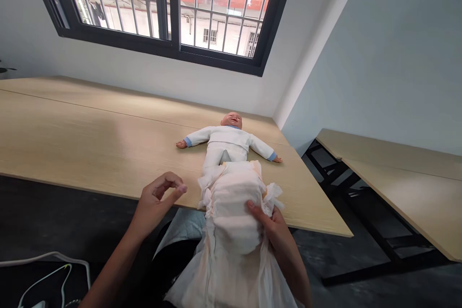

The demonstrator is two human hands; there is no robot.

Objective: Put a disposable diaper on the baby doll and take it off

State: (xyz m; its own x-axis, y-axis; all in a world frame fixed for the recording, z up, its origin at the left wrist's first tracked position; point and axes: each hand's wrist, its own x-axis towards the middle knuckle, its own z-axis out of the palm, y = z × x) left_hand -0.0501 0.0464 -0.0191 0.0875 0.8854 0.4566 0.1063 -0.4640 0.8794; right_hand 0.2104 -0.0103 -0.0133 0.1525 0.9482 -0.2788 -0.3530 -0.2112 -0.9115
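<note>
An unfolded white diaper (pixel 236 192) with ruffled edges and thin side wings hangs in front of me, over the table's near edge. My right hand (pixel 270 226) grips its right side, thumb on the padded inner face and the other fingers behind it. To the left of the diaper, apart from it, is my left hand (pixel 162 195); its fingers are curled, the thumb and fingertips close together with nothing seen in them. Beyond lies a baby doll (pixel 229 137) on its back, arms spread, in white clothes with blue cuffs. The diaper hides the doll's lower legs.
The doll lies on a long light-wood table (pixel 90 130) against the wall under a barred window (pixel 173 14). A second wooden table (pixel 404 183) with black legs stands at the right, across a gap. White cables (pixel 54 255) run at the lower left.
</note>
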